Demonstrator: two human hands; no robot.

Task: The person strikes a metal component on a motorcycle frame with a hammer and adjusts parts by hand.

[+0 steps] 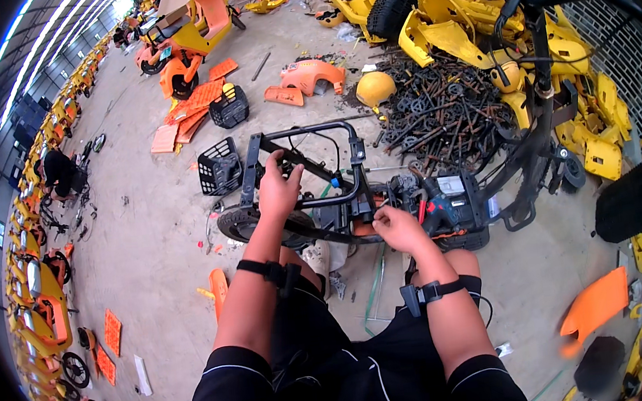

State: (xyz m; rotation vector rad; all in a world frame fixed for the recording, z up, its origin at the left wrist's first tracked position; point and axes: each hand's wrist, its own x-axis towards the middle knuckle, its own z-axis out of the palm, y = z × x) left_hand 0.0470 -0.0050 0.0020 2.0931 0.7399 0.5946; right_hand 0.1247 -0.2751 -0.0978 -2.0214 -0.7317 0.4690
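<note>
In front of me stands a stripped scooter frame (351, 193) of black tubing, its handlebar stem rising at the right. My left hand (279, 189) is at the raised left end of the frame, thumb and forefinger apart; its other fingers are partly hidden. Lower down, my right hand (400, 229) rests by the lower rail with its fingers curled together, and what they hold, if anything, is hidden. Just right of that hand, a blue-and-black power drill (437, 205) lies on the frame's floor section. The rear wheel (239, 223) shows under the frame's left end.
Behind the frame lies a heap of dark, rusty metal parts (444, 109), with a yellow helmet (376, 87) beside it. Yellow body panels (450, 18) pile up at the right. Black baskets (219, 166) and orange panels (197, 104) lie on the floor. Scooters (42, 300) line the left.
</note>
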